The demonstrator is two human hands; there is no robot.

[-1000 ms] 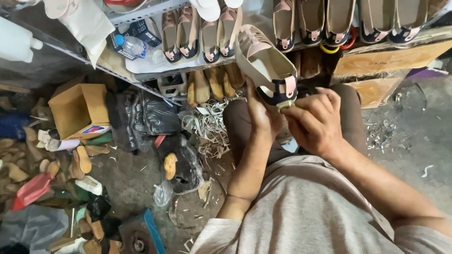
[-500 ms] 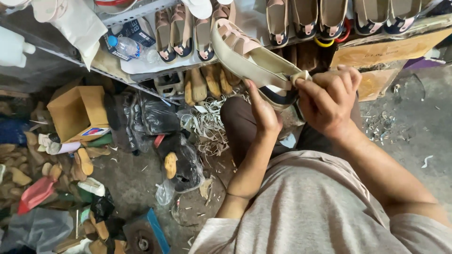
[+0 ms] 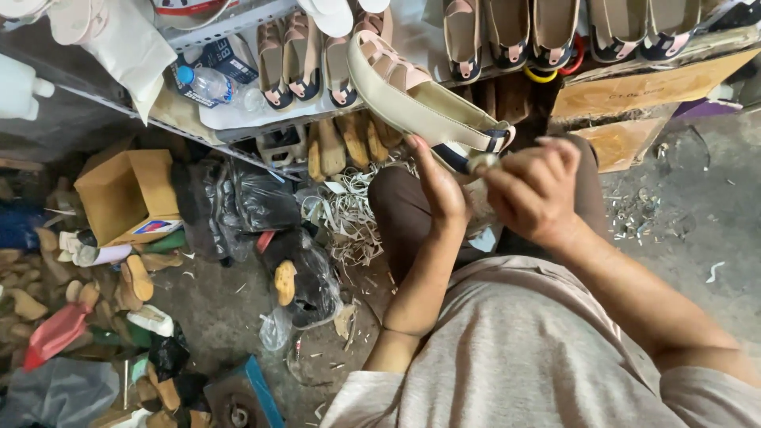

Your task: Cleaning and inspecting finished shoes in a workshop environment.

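— Head view: what do the hands hold?
— The left hand (image 3: 441,190) grips the heel end of a cream leather sandal with pink straps and a dark insole (image 3: 412,99), held tilted above the lap, toe toward the shelf.
— And the right hand (image 3: 533,190)?
— Closed, fingers pinched on a small pale tool (image 3: 482,162) touching the sandal's heel.
— What's around?
— A grey metal shelf with a row of matching sandals (image 3: 238,119), an open cardboard box (image 3: 127,194) on the littered floor.
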